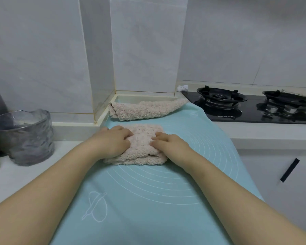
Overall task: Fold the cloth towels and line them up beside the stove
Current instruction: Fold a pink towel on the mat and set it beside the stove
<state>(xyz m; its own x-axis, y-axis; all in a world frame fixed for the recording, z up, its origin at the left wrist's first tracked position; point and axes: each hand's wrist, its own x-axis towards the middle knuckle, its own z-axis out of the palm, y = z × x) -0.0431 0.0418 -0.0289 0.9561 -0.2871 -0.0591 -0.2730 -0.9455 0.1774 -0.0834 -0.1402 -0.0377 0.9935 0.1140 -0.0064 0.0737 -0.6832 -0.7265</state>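
Left hand [113, 141] and right hand [169, 145] lie bent-fingered on the near towel [143, 132]; pinching or pressing, I cannot tell. Likely soft, light, floppy: take its folded edges.

Person, two limbs in view. Left forearm [51, 183] enters at 7 o'clock and right forearm [237, 191] at 5 o'clock. Both are bare from frame edge to wrist, smooth and full in outline. Left hand [113, 140] and right hand [171, 147] are bare, with short, rounded fingers and softly ridged knuckles. Nails too blurred to assess.
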